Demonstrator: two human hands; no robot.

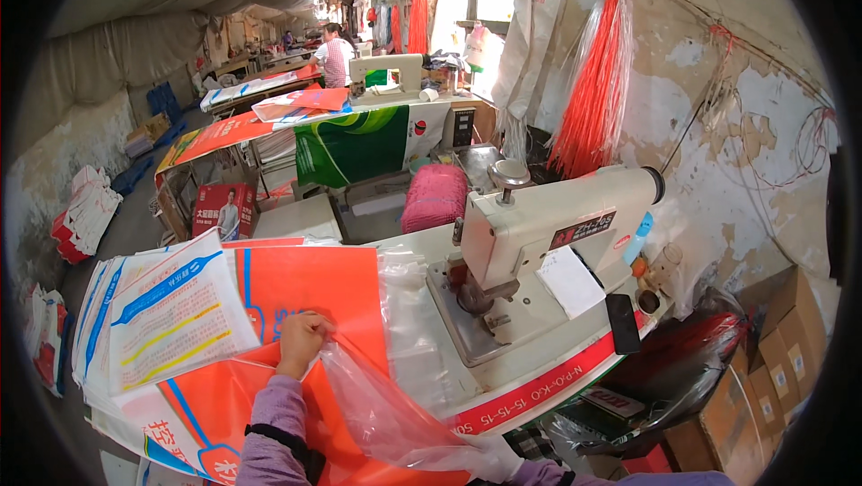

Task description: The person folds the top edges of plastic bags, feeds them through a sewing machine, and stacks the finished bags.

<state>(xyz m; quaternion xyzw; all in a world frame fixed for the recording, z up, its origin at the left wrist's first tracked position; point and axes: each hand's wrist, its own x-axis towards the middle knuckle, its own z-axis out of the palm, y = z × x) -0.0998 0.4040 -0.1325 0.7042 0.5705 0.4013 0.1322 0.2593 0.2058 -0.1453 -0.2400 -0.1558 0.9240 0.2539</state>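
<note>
a purple sleeve [277, 423] lay nearest. the left hand [303, 342] pinched clear plastic [382, 405] over an orange sack [332, 428]; the right hand's [496, 461] grip could not be told.

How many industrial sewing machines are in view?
2: one white industrial sewing machine in the right foreground, a second machine behind it at upper centre. More may be hidden farther back.

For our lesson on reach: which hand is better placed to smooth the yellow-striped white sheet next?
Probably the left hand: it is close beside the white sheet, though curled at the clear plastic film. The right hand is farther off, near the picture's lower edge.
</note>
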